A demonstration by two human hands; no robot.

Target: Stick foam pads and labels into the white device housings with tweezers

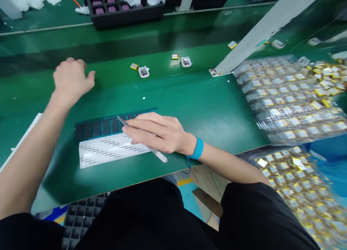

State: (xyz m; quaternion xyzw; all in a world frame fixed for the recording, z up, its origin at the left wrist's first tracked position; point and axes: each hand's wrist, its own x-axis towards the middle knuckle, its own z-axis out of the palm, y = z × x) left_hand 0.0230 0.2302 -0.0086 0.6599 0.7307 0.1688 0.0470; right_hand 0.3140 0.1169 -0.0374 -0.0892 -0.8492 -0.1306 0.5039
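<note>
My right hand [159,132] is closed around slim metal tweezers [158,155], their tip pointing up and left over a sheet of small dark strips [101,128]. Along the sheet's near side runs a white printed backing [108,150], which the right fingers partly cover. My left hand [73,78] hangs over the green belt at the left, back upward, its thumb held apart from the bent fingers. Nothing shows in it, though the fingertips are hidden. Right of it, on the belt, a small white case [144,72] with parts inside sits beside a yellow-edged battery [134,66].
Another white case [186,62] and battery [175,56] lie farther right on the belt. A slanted pale post [260,33] rises beside stacked clear trays [287,101] of batteries. A black compartment tray [127,16] stands at the back. More batteries [303,192] lie lower right.
</note>
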